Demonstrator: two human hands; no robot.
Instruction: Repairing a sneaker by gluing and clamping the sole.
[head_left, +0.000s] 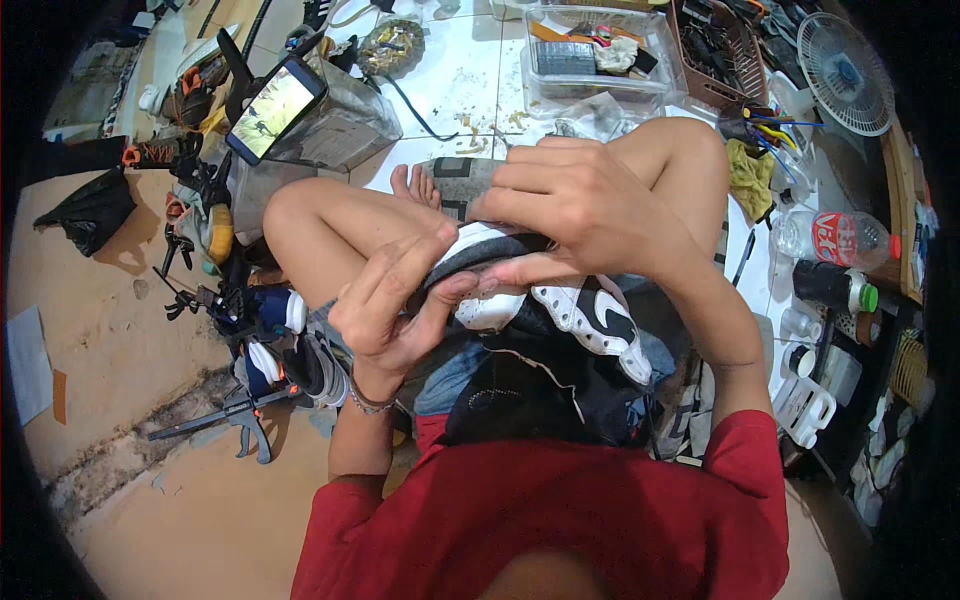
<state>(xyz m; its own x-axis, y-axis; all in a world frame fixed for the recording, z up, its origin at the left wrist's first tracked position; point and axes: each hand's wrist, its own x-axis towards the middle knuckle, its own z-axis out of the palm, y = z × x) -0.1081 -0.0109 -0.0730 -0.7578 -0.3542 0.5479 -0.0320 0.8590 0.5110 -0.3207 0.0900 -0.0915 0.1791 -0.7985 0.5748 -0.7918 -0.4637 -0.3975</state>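
Note:
A white and black sneaker [597, 318] lies over my lap, its side with dark trim and small holes turned up. My left hand [390, 292] pinches the near edge of its white and dark grey part, thumb and fingers closed round it. From the other side my right hand [580, 205] grips the same part, fingers curled over the top and thumb underneath. Whether a small tool or needle is between the fingers cannot be made out. Below the sneaker, a thin pale cord [548, 372] lies on the black cloth [510, 410] across my lap.
A phone [277, 108] leans on a clear box [350, 130] at far left. Several shoes and a bar clamp [245, 418] lie to the left. A clear tray [600, 90], brown basket [722, 50], fan [846, 75] and bottle [835, 238] stand far and right.

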